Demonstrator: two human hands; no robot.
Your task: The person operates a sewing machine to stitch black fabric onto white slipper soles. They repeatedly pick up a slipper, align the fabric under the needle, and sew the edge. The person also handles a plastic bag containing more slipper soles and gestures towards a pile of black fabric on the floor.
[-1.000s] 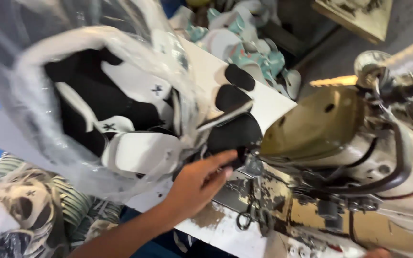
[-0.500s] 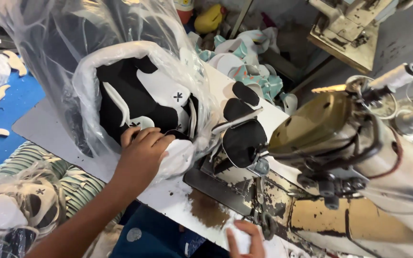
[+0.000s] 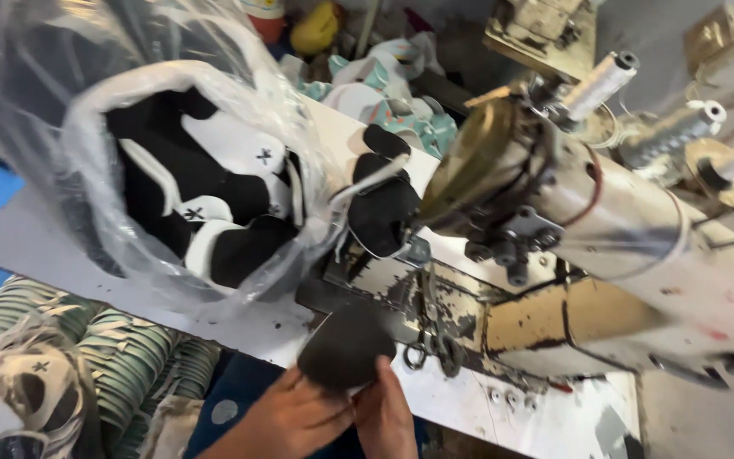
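My left hand and my right hand are together at the bottom edge, both gripping a dark rounded fabric piece in front of the sewing machine. More black pieces lie by the machine's needle area. A clear plastic bag to the left holds black and white cut pieces with small cross marks.
The white work table carries the bag and machine. Thread spools stand on top of the machine. Stacked green-striped pieces in plastic lie at lower left. Teal and white pieces are piled behind.
My left hand has left the bag and come down to the table's front. Both hands now hold a dark piece that was not in them before.
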